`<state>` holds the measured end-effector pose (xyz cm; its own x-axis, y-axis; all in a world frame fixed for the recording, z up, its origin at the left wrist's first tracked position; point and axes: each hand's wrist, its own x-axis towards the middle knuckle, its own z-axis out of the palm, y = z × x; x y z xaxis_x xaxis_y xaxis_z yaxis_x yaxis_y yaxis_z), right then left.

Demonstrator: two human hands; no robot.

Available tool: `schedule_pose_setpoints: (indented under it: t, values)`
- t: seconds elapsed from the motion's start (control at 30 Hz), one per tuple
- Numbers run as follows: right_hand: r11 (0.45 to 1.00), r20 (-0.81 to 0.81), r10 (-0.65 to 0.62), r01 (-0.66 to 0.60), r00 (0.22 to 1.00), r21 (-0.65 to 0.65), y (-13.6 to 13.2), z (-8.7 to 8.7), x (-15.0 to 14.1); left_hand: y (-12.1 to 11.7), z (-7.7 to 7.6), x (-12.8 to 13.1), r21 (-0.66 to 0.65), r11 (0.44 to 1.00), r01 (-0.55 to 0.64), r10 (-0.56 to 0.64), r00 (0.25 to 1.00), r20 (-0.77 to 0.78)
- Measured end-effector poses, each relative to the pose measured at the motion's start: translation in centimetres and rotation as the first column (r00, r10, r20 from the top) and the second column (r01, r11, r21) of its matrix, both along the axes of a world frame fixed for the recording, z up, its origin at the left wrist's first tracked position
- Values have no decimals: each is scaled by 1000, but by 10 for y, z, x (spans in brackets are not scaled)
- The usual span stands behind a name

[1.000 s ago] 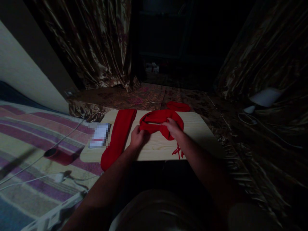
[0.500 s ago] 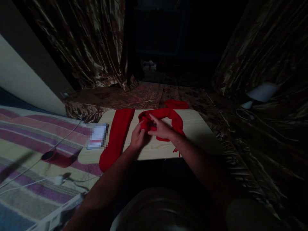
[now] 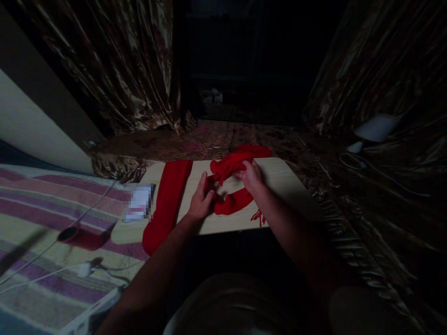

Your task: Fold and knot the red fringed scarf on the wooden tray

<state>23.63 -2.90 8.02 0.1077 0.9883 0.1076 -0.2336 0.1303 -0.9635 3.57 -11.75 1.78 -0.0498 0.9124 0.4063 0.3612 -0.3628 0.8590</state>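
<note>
A red fringed scarf (image 3: 233, 203) lies bent in a loop on the small wooden table (image 3: 195, 223), its near tassels by the front edge. My right hand (image 3: 253, 177) grips the scarf's far side, lifting a bunched part with fringe hanging from it. On the loop's left side, my left hand (image 3: 201, 201) has its thumb and fingers around the fabric, though its hold is partly hidden in shadow. A long flat strip of red cloth (image 3: 167, 202) lies to the left and hangs over the front edge. Whether it joins the scarf I cannot tell.
A blurred white item (image 3: 138, 202) rests at the table's left edge. More red fabric (image 3: 260, 150) shows beyond the far edge. On the striped bedding at left are a red cylinder (image 3: 84, 238), cables and a white power strip (image 3: 92, 309). A white lamp (image 3: 377, 128) stands right.
My right hand moved left to the loop's left side, then back right and away from me, drawing a fringed part across the loop. My left hand stayed at the left side.
</note>
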Motion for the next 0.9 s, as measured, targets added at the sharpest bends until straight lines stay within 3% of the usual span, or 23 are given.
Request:
schedule_pose_setpoints:
  t: [0.07,0.17,0.23,0.3,0.33,0.37,0.43,0.5,0.57,0.6,0.67,0.8,0.9]
  values:
    - [979,-78,-198,201,977,20,13,12,30,2,-2,0,-22,999,44,-47,982,-184]
    - [858,-21,-500,499,866,126,26,29,82,7,-7,1,-83,995,53,-81,921,-381]
    - [704,117,-701,656,703,273,29,38,117,10,-10,2,-68,998,-8,-22,903,-429]
    - [550,282,-835,701,472,454,27,44,147,13,-13,1,-16,996,-86,70,893,-444]
    - [525,356,-850,678,388,515,24,44,158,14,-14,1,12,992,-126,119,890,-440]
    - [541,444,-834,640,327,546,22,44,167,15,-15,0,33,986,-162,160,886,-436]
    - [680,654,-701,544,283,492,16,37,176,16,-16,-1,58,974,-218,221,871,-439]
    - [860,856,-432,416,283,296,10,26,175,16,-17,-2,75,967,-242,249,850,-465]
    - [960,961,-129,273,245,60,5,13,169,15,-16,-2,93,964,-248,261,827,-499]
    - [977,979,-16,213,202,-28,3,7,165,14,-15,-2,102,961,-256,271,813,-516]
    - [982,993,77,166,94,-92,-3,0,155,12,-14,-2,120,953,-278,296,776,-557]
    - [979,991,-79,180,-111,98,-17,1,131,11,-13,-3,155,939,-308,334,699,-633]
    - [981,971,-163,72,-174,178,-21,3,119,12,-15,-4,177,937,-300,342,694,-634]
